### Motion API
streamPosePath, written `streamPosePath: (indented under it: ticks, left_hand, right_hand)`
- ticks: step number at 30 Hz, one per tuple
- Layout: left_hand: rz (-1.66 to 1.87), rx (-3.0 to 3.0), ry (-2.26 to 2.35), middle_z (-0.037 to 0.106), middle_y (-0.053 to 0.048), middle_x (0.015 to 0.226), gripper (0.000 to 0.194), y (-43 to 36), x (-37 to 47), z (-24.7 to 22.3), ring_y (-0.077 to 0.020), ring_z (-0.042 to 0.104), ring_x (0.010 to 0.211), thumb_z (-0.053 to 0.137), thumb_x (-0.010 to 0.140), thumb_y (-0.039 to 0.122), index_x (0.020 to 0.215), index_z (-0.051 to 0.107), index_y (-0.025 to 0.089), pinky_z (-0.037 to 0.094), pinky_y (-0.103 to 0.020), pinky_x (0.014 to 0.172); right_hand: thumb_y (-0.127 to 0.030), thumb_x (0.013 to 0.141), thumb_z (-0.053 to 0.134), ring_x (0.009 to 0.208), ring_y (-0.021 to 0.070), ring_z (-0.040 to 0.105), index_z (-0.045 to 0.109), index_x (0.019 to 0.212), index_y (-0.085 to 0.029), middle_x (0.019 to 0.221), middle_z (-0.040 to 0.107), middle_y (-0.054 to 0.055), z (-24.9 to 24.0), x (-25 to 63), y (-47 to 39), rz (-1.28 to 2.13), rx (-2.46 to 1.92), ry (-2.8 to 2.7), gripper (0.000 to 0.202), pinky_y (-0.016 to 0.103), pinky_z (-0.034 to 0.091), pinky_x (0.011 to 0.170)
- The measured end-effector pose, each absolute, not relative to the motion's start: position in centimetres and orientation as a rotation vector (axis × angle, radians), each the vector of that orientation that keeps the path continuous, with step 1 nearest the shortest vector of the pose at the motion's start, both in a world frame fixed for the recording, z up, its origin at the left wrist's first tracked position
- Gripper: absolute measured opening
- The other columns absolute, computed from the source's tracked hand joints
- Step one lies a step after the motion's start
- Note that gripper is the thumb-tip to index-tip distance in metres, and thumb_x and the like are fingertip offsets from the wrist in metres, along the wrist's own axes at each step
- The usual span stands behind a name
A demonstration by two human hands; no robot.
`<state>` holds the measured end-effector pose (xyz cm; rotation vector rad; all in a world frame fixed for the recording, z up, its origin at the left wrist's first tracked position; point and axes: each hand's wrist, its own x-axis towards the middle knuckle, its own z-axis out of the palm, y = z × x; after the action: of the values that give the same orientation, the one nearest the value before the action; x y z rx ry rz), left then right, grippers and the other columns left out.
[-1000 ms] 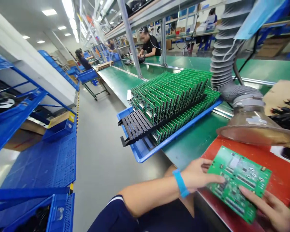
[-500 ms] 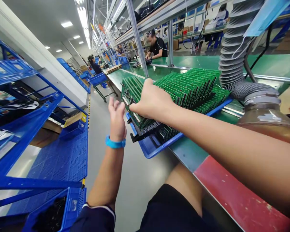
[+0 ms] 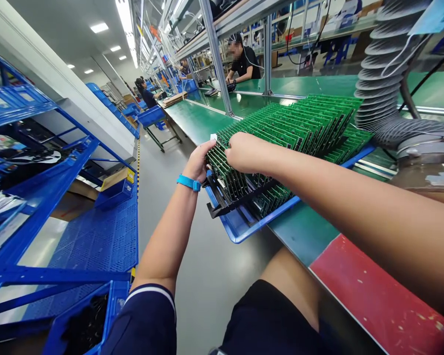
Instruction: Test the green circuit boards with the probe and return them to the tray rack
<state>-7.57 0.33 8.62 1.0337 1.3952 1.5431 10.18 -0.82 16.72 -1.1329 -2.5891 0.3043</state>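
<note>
Many green circuit boards [image 3: 296, 123] stand on edge in rows, in a black slotted rack [image 3: 225, 207] that rests on a blue tray [image 3: 240, 234]. My left hand [image 3: 197, 162], with a blue band at the wrist, is closed on the near left end of the boards, its thumb along an upper edge. A small white piece [image 3: 213, 137] shows at that thumb tip. My right hand [image 3: 244, 153] is curled shut at the top edges of the front boards; its fingertips are hidden among them.
The tray overhangs the edge of the green bench [image 3: 296, 222], which has a red mat [image 3: 377, 296] nearer me. At the right stands a grey ribbed duct [image 3: 379, 74]. Blue shelving [image 3: 77, 236] lines the left. A co-worker [image 3: 246, 61] sits across the bench.
My left hand has moved up and right from the air onto the boards' end. My right hand has curled its fingers, and the front boards now stand closer together.
</note>
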Motion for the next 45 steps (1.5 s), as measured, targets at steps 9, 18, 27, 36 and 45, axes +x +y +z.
streamPosePath:
  ticks: [9,18,27,36,45]
  left_hand:
    - [1.548,0.948,1.41,0.061,0.003,0.067,0.024,0.3,-7.2,9.6,-0.0092,0.058,0.056,0.074,0.062,0.029,0.08,0.061,0.018,0.048,-0.021,0.053]
    - [1.598,0.963,1.458,0.058,0.004,0.066,0.024,1.0,-6.9,9.8,-0.006,0.053,0.054,0.072,0.062,0.019,0.084,0.063,0.015,0.044,-0.017,0.048]
    - [1.601,1.031,1.464,0.063,0.0,0.073,0.023,1.0,-7.0,9.9,-0.0092,0.057,0.062,0.074,0.062,0.021,0.083,0.065,0.014,0.047,-0.02,0.056]
    - [1.504,1.09,1.494,0.064,-0.001,0.079,0.027,1.2,-7.8,9.8,-0.0107,0.059,0.066,0.075,0.066,0.026,0.09,0.068,0.016,0.048,-0.021,0.059]
    - [1.484,1.124,1.473,0.062,0.0,0.075,0.023,1.0,-8.0,9.7,-0.0094,0.056,0.063,0.078,0.066,0.029,0.083,0.067,0.017,0.044,-0.02,0.055]
  right_hand:
    - [-0.003,0.074,0.048,0.073,0.0233,0.068,0.07,0.092,-0.012,0.076,0.07,0.013,14.6,12.8,-0.1,0.232,-1.177,-2.55,0.029,0.025,0.039,0.052]
    - [-0.001,0.074,0.045,0.07,0.0252,0.068,0.069,0.076,-0.011,0.07,0.069,0.015,12.8,13.6,-0.5,0.109,-1.182,-2.478,0.026,0.026,0.037,0.051]
    - [-0.021,0.092,0.044,0.075,0.0259,0.066,0.07,0.088,-0.009,0.091,0.069,0.021,13.1,14.1,-1.4,-0.089,-1.042,-2.525,0.029,0.03,0.041,0.058]
    - [-0.022,0.094,0.039,0.07,0.0222,0.064,0.071,0.087,-0.012,0.077,0.071,0.013,12.7,13.5,-1.5,0.146,-1.011,-2.546,0.034,0.029,0.038,0.058]
    - [-0.032,0.094,0.046,0.078,0.0236,0.066,0.07,0.098,-0.012,0.09,0.072,0.013,12.2,14.2,-1.5,0.089,-0.96,-2.447,0.031,0.029,0.038,0.059]
